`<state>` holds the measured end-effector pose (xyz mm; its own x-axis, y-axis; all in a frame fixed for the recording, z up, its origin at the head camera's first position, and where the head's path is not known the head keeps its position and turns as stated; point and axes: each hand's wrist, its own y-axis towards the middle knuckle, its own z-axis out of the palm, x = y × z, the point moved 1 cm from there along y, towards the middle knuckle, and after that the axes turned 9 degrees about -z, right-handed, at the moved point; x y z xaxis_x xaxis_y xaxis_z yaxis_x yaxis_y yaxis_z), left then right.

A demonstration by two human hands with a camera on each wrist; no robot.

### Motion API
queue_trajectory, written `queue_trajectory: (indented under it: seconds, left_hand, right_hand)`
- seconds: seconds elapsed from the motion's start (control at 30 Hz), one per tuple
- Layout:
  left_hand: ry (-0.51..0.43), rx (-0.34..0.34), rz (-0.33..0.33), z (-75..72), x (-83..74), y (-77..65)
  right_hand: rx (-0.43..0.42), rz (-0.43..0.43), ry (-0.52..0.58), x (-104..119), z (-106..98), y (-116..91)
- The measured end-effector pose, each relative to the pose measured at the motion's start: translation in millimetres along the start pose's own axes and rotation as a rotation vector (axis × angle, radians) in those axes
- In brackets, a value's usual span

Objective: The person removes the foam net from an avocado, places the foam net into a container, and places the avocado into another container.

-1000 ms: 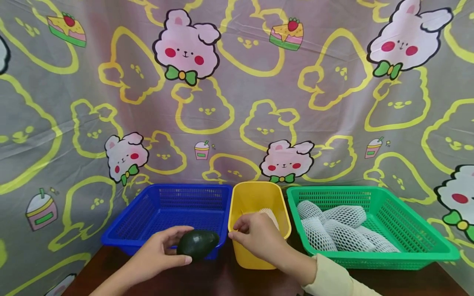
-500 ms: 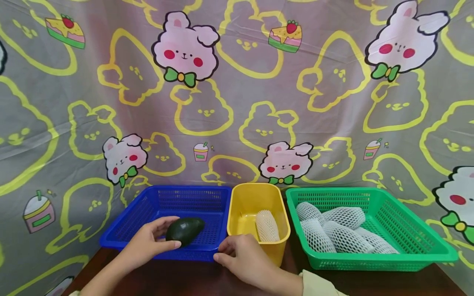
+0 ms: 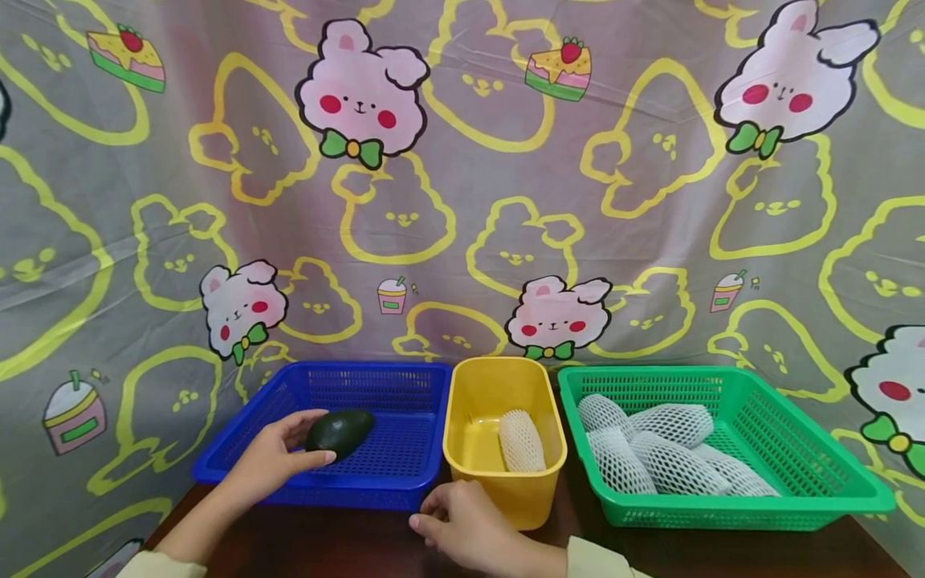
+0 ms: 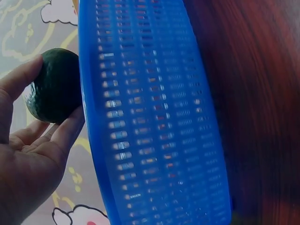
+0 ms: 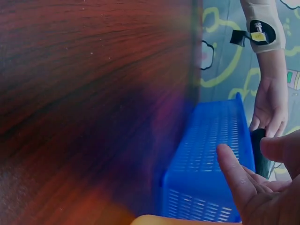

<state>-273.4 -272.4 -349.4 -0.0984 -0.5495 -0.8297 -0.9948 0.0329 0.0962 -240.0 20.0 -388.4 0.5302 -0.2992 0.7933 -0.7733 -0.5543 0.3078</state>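
Observation:
A dark green avocado (image 3: 340, 433) is gripped between the thumb and fingers of my left hand (image 3: 273, 456). Both are over the near left part of the blue basket (image 3: 393, 482); in the left wrist view the avocado (image 4: 55, 86) shows beyond the basket's rim. My right hand (image 3: 466, 522) hovers in front of the yellow bin (image 3: 499, 490), its fingers loosely bent and holding nothing. The right wrist view shows its thumb and index finger apart. Inside the yellow bin lies a white foam net sleeve (image 3: 520, 441).
To the right stands a green basket (image 3: 730, 510) with several pale items in white foam netting (image 3: 679, 461). The containers sit side by side on a dark wooden table (image 3: 347, 546). A patterned curtain (image 3: 462, 177) hangs close behind them.
My left hand has carried the avocado left and over the blue basket. My right hand has drawn back from above the yellow bin, down and left, uncovering the foam sleeve inside.

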Motion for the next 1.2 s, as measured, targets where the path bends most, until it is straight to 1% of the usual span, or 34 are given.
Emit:
queue_trajectory:
  seconds: [0.1, 0.23, 0.4, 0.5, 0.73, 0.87, 0.97, 1.2]
  left_hand:
    - [0.030, -0.018, -0.013, -3.9, 3.0, 3.9]
    - [0.073, -0.033, -0.021, -8.7, 7.8, 9.1]
    - [0.123, -0.051, -0.058, -14.7, 15.2, 14.8]
    - [0.141, -0.054, -0.083, -17.1, 20.1, 17.0]
    - [0.187, -0.051, -0.076, -21.0, 27.1, 22.2]
    - [0.208, -0.048, -0.091, -23.1, 29.2, 26.4]
    - [0.233, -0.047, -0.098, -24.4, 32.0, 30.1]
    - [0.314, -0.077, -0.080, -26.1, 41.3, 38.6]
  right_hand:
    - [-0.015, 0.056, 0.068, -4.7, 3.3, 1.0]
    - [-0.076, 0.107, 0.212, -9.4, 8.5, 2.5]
    - [-0.161, 0.125, 0.413, -10.3, 17.3, 6.9]
    - [-0.207, 0.132, 0.502, -9.8, 23.1, 9.6]
    - [-0.282, 0.188, 0.587, -11.7, 32.2, 14.0]
    - [-0.303, 0.224, 0.684, -13.0, 35.2, 17.1]
    - [-0.312, 0.241, 0.736, -14.7, 37.1, 18.9]
    - [-0.317, 0.211, 0.764, -16.5, 39.9, 20.7]
